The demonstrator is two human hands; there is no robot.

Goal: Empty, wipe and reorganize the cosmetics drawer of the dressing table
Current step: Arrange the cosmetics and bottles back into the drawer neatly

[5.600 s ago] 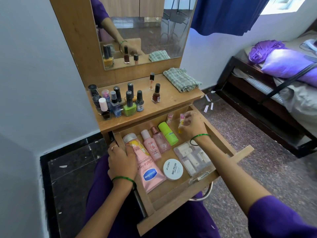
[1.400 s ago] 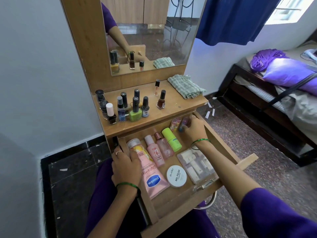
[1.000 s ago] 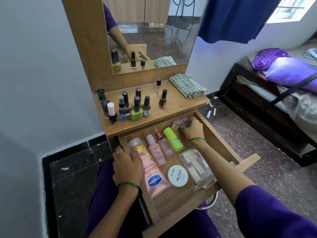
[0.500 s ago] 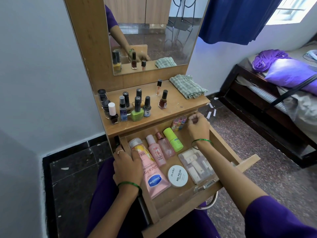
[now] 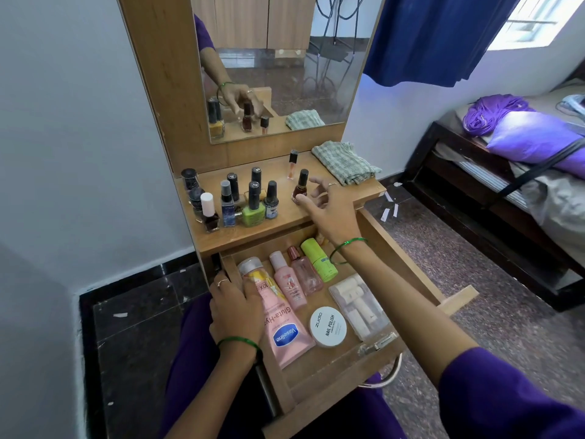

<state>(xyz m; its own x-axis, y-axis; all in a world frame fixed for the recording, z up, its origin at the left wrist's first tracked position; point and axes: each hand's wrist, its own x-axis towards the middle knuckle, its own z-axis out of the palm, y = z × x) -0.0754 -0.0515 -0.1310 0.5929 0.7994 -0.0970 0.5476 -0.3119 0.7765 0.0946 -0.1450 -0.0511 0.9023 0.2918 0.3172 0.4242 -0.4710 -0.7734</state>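
Observation:
The wooden drawer (image 5: 408,270) is pulled out under the dressing table top. Inside lie a pink Vaseline tube (image 5: 285,334), a yellow bottle (image 5: 253,270), a pink bottle (image 5: 289,285), a rose spray bottle (image 5: 305,274), a green bottle (image 5: 318,259), a white nail polish jar (image 5: 328,326) and a clear case (image 5: 357,305). My left hand (image 5: 235,312) rests on the drawer's left wall and the tube. My right hand (image 5: 332,213) hovers over the table top, fingers spread, thumb beside the base of a dark red nail polish bottle (image 5: 300,186).
Several nail polish bottles (image 5: 250,201) stand grouped on the table top's left, a slim lip gloss (image 5: 292,164) behind. A folded checked cloth (image 5: 345,163) lies at the back right below the mirror (image 5: 300,58). A bed (image 5: 506,172) stands to the right.
My right hand has left the drawer's back corner and risen to the table top, next to the dark red bottle. My left hand has stayed put.

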